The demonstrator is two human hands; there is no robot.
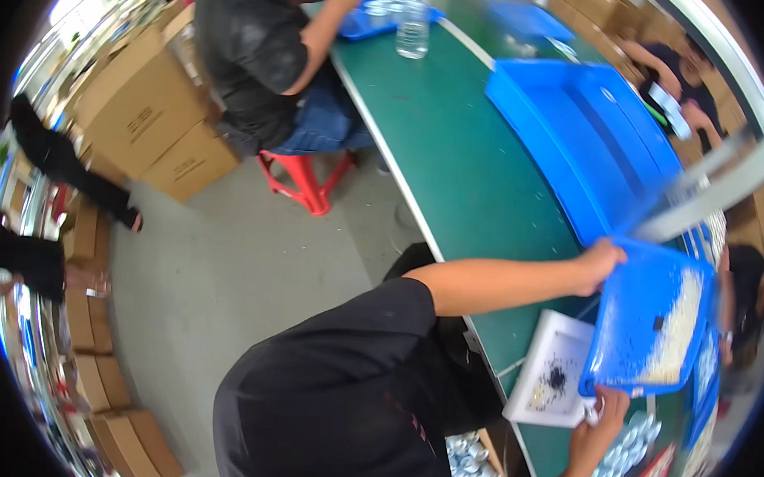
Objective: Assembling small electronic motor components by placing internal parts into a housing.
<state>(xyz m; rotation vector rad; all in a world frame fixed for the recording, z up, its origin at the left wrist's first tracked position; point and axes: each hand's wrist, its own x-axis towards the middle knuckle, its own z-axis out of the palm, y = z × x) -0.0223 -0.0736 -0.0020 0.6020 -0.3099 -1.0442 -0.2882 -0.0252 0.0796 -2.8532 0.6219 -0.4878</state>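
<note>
Factory assembly floor: long green bench (454, 156) bearing blue bins (574, 136); left of it, stacked cartons (140, 109), a red stool (303, 180) with a seated worker (262, 54); grey concrete floor (227, 266) beside it

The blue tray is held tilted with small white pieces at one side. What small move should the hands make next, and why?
Probably level the blue tray slowly. Both the left hand and right hand grip its edges, it leans, and the white pieces crowd its far side, near the rim.
</note>
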